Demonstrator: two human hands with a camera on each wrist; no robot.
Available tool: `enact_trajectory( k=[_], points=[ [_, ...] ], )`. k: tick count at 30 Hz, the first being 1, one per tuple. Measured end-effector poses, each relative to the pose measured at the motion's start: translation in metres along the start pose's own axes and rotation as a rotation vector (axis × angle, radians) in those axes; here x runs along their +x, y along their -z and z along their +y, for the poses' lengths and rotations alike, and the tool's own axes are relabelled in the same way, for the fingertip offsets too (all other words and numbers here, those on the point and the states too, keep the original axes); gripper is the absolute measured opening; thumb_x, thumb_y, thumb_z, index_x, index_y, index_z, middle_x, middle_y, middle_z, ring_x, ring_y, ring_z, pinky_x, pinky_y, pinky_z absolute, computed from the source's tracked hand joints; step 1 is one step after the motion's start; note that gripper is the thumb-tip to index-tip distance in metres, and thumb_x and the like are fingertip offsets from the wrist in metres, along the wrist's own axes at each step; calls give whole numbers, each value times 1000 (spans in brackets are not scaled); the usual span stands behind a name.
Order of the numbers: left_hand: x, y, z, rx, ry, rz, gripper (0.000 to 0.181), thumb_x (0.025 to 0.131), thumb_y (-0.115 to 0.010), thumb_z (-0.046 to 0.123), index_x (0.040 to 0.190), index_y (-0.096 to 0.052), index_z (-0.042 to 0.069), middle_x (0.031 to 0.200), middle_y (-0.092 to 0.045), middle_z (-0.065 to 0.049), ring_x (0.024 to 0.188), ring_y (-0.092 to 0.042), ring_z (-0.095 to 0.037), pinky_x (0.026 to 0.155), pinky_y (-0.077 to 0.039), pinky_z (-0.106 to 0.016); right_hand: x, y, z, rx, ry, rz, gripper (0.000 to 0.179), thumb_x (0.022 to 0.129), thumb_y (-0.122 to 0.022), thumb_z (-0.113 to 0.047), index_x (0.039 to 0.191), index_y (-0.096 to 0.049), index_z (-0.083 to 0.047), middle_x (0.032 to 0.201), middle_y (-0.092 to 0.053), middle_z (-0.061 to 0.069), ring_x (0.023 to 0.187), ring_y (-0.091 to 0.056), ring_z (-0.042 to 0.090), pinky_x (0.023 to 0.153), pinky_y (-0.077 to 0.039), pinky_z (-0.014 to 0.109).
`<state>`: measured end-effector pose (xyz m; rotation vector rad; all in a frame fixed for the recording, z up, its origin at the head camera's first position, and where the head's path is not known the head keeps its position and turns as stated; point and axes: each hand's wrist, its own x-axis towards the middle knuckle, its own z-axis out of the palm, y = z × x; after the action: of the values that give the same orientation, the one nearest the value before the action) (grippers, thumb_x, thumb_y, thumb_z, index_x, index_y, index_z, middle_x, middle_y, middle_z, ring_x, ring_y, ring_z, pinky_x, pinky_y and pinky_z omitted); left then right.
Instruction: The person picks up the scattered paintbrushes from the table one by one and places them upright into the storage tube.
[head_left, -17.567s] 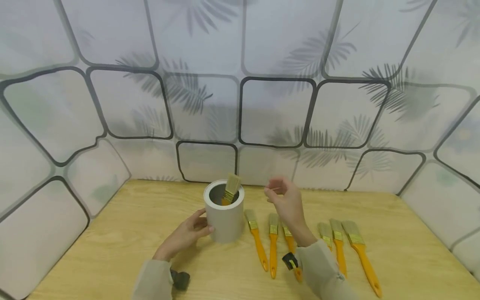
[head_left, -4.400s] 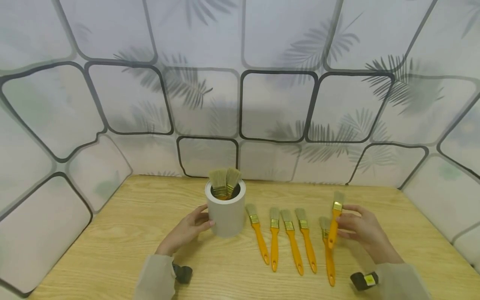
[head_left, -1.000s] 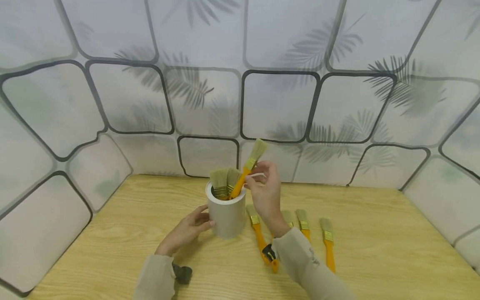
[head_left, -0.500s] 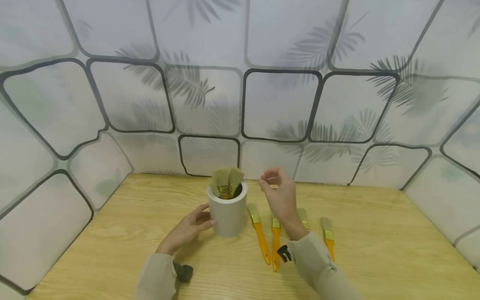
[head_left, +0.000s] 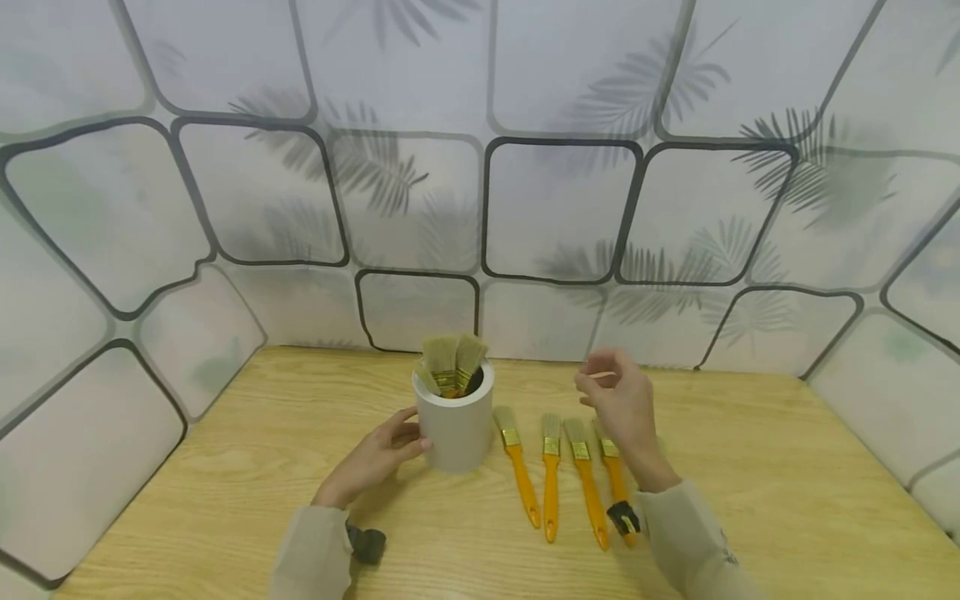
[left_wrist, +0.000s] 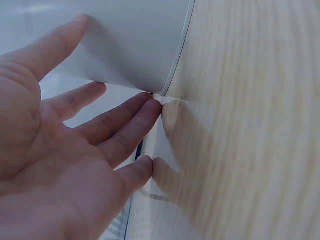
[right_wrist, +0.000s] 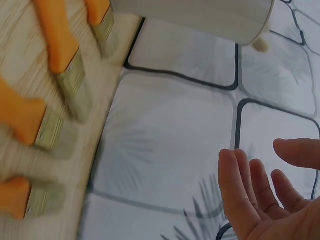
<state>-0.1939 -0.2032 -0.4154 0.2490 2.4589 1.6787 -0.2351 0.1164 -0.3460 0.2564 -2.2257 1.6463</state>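
Seemingly between placements, the relaxed left hand (head_left: 375, 458) flanks the white container (head_left: 455, 433) of brushes (head_left: 441, 354) while the empty, loosely bent right hand (head_left: 622, 408) hangs near paintbrushes (head_left: 582, 452) on the surface (head_left: 435, 537), where pinching one handle (head_left: 551, 492) appears needed.

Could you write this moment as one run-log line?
left grip: touching white pot; right grip: empty, raised; in pot: brushes, bristles up; on table: loose brushes, side by side
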Motion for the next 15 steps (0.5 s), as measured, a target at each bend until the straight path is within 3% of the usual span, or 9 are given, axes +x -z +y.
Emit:
enact_trajectory(
  k=[6, 15],
  points=[
    [-1, 0, 1, 4, 4, 4, 69, 102, -65, 25, 156, -30, -1, 148, -45, -32, 136, -46, -47, 106, -38, -65, 0, 21, 5, -26, -60, -10, 21, 93, -68, 6, 113, -59, 7, 103, -65, 23, 71, -66, 6, 63, -60, 24],
    [-1, 0, 0, 19, 15, 9, 70, 102, -65, 27, 157, -30, 0, 149, -45, -31, 136, -45, -47, 105, -39, -65, -2, 49, 16, -112, -128, -53, 31, 96, -66, 1, 123, -55, 9, 107, -63, 23, 70, -64, 2, 63, -60, 26]
  ],
)
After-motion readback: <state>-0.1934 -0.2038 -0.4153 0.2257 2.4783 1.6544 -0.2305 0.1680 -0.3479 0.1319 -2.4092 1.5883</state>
